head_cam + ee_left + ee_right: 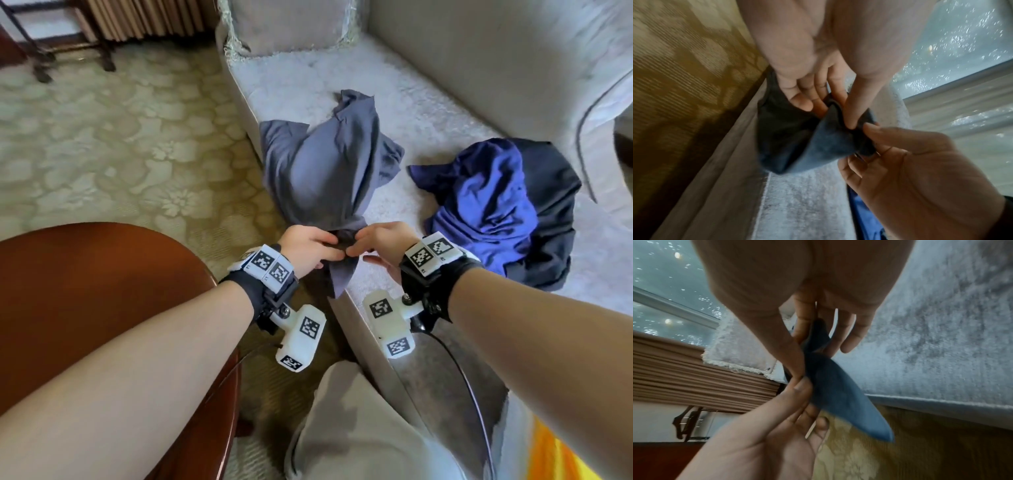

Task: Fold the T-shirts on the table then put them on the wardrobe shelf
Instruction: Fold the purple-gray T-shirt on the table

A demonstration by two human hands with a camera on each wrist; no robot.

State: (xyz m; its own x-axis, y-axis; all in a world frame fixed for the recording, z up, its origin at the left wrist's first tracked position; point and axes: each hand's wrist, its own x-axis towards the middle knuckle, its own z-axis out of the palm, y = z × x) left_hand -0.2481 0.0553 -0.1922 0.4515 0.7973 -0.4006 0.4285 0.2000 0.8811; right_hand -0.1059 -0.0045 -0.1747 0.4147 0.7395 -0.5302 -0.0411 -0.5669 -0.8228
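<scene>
Slate-grey cotton T-shirt [329, 164]: lay crumpled on pale grey sofa seat [428, 116], near edge bunched. Left hand [308, 246] and right hand [380, 243] both pinched that bunched hem. Judged light, limp, shapeless; best held at hem corners or shoulders.

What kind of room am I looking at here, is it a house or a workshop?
Most likely a home living room or a hotel room, not a workshop. A pale grey upholstered sofa with a cushion, floral patterned carpet and a polished round wooden table all point to that.
</scene>
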